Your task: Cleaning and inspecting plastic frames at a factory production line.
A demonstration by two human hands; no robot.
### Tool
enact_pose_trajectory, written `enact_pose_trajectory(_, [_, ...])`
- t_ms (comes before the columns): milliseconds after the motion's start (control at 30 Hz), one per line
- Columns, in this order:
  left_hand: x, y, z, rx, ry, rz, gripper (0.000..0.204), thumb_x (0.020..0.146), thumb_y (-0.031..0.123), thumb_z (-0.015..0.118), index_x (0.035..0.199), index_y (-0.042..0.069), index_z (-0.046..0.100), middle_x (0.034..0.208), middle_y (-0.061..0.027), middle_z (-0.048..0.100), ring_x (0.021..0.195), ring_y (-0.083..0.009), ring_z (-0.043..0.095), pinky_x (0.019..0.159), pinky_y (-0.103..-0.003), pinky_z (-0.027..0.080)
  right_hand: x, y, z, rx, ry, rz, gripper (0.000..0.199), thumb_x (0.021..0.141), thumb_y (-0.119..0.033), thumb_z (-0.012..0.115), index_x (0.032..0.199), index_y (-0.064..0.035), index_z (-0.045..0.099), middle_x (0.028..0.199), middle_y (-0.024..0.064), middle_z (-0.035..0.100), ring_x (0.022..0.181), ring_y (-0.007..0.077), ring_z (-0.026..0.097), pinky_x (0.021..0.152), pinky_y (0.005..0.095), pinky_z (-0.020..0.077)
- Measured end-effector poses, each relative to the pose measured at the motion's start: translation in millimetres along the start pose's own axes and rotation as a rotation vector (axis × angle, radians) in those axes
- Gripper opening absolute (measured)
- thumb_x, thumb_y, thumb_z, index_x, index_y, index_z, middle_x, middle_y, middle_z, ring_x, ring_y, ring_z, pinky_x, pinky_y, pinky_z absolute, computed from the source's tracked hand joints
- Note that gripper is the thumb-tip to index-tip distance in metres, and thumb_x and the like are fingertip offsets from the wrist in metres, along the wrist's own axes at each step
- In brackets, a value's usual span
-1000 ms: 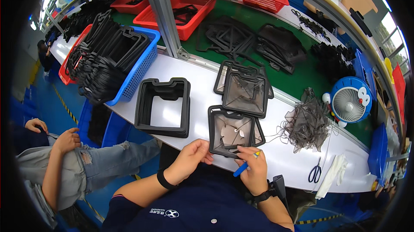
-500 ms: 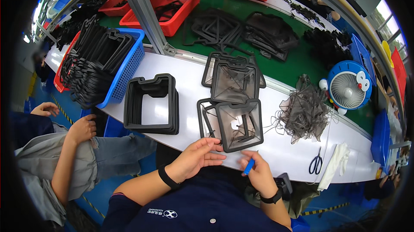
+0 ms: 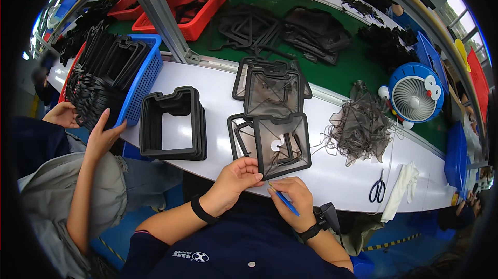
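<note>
A square black frame with grey mesh [image 3: 286,161] lies at the table's front edge, overlapping another frame. My left hand [image 3: 232,181] pinches its near left corner between thumb and fingers. Close by, my right hand [image 3: 294,199] is closed around a slim blue pen-like tool [image 3: 286,202]. The tool's narrow tip points at that same corner; whether it touches I cannot tell. Beyond lie more meshed frames [image 3: 273,94], partly stacked. To the left stands a stack of bare black frames [image 3: 199,135].
A blue basket [image 3: 146,74] full of black frames sits at left, with a co-worker's hands [image 3: 101,136] at it. On the right are crumpled grey mesh [image 3: 358,126], a blue fan [image 3: 415,95], scissors [image 3: 378,190] and a white glove [image 3: 402,191]. A metal post [image 3: 158,14] rises behind.
My right hand has turned the blue tool and brought its tip to the frame's corner. My left fingers have closed on that corner. The co-worker's hands have risen to the blue basket.
</note>
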State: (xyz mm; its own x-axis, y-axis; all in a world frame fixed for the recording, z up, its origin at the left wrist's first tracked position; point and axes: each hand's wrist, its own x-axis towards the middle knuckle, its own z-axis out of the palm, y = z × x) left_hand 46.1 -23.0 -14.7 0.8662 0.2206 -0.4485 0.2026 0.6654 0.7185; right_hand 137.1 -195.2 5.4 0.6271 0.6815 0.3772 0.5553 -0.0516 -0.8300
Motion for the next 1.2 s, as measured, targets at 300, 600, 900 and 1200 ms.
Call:
enact_pose_trajectory(300, [-1.3,1.1,0.0,0.006,-0.027,0.035,0.030,0.093,-0.001,0.065,0.122,0.002,0.054,0.106,-0.0083,0.064,0.097,-0.0141,0.065,0.090,-0.029,0.055,7.4,6.3,1.8,-0.058,-0.052,-0.067,0.026,0.075,0.001,0.078,0.097,-0.0029,0.066,0.108,0.0133,0.070,0.097,0.0330,0.065,0.085,0.0398,0.0527])
enact_pose_trajectory(600, [-2.3,1.7,-0.9,0.006,-0.045,0.036,0.029,0.093,-0.002,0.065,0.120,0.000,0.055,0.104,-0.0077,0.064,0.095,-0.0140,0.065,0.089,-0.028,0.055,9.9,5.8,-1.8,-0.049,-0.082,-0.057,0.024,0.077,0.001,0.079,0.096,-0.0033,0.065,0.108,0.0117,0.070,0.097,0.0313,0.065,0.084,0.0390,0.0531])
enact_pose_trajectory(900, [-6.7,-2.3,0.6,0.045,-0.044,0.042,0.028,0.092,-0.002,0.065,0.118,0.000,0.055,0.101,-0.0051,0.062,0.092,-0.0119,0.063,0.088,-0.030,0.056,12.9,12.0,-6.3,-0.335,-0.141,-0.286,0.025,0.077,-0.004,0.068,0.102,0.0012,0.064,0.115,0.0185,0.066,0.097,0.0328,0.065,0.082,0.0397,0.0550])
enact_pose_trajectory(1200, [-51.1,9.2,-45.8,0.087,0.128,-0.058,0.024,0.094,-0.005,0.057,0.117,-0.004,0.056,0.100,-0.0076,0.063,0.089,-0.0133,0.065,0.083,-0.028,0.058,87.4,124.0,-171.1,-0.865,0.559,-0.022,0.008,0.091,-0.002,0.064,0.097,0.0009,0.061,0.096,0.0187,0.068,0.088,0.0378,0.065,0.078,0.0423,0.0520])
